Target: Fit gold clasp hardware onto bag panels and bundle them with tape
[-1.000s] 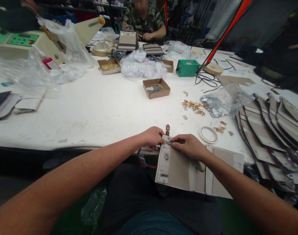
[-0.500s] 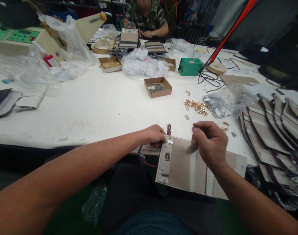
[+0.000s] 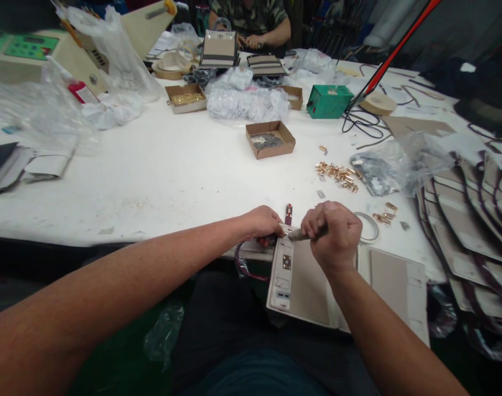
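Observation:
A flat beige bag panel (image 3: pixel 310 286) lies at the table's front edge, partly overhanging it, with metal plates along its left strip. My left hand (image 3: pixel 265 223) is closed on the panel's upper left corner. In my right fist (image 3: pixel 335 234) is a blunt, greyish rod-like tool (image 3: pixel 299 235), its tip at the top metal plate beside my left fingertips. Whether the tip touches is unclear, and the rest of the tool is hidden by my fingers. A purple strap end with a metal fitting (image 3: pixel 289 213) sticks out above the corner. A purple handle loop (image 3: pixel 244 267) hangs at the left.
Gold-coloured fittings (image 3: pixel 339 175) lie loose beyond my right hand, near a cardboard box of metal plates (image 3: pixel 271 148). Stacked bag panels (image 3: pixel 457 220) stand at the right. A pale ring (image 3: pixel 376 228) lies behind my wrist. Across the table, a person works with both hands (image 3: pixel 254 41).
My right hand has moved left and slightly down, bringing the tool from above the panel's middle to the corner plate. My left hand keeps its hold. The view has shifted slightly.

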`<state>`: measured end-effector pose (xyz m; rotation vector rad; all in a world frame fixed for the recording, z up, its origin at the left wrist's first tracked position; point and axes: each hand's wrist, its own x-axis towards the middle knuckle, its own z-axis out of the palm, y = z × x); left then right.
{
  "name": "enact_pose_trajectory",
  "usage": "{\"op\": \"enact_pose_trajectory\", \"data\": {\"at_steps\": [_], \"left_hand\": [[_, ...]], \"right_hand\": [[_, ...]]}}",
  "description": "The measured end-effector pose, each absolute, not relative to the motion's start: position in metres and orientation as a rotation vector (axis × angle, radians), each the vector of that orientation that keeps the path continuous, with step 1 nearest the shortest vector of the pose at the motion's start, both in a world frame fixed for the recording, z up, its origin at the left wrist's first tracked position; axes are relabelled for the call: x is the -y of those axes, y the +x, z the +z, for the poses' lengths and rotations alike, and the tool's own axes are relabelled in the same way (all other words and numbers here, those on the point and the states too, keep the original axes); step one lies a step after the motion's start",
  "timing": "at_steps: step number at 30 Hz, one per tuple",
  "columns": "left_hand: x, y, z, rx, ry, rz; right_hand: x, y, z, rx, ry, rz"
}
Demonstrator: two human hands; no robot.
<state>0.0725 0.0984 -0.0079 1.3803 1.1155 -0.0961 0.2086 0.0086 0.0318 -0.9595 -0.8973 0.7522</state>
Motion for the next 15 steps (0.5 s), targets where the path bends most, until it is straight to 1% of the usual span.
{"op": "enact_pose_trajectory", "data": {"at_steps": [5, 10, 15], "left_hand": [[-0.098, 0.071, -0.007, -1.113, 1.386, -0.085], [-0.097, 0.069, -0.002, -1.098, 1.383, -0.065], [-0.095, 0.068, -0.006, -1.077, 1.403, -0.041]], "right_hand": [[-0.016, 0.208, 0.032, 1.024, -1.007, 0.762], [-0.019, 0.204, 0.029, 1.098, -1.179, 0.802], [-0.026, 0.191, 0.038, 1.264, -1.253, 0.802]]}}
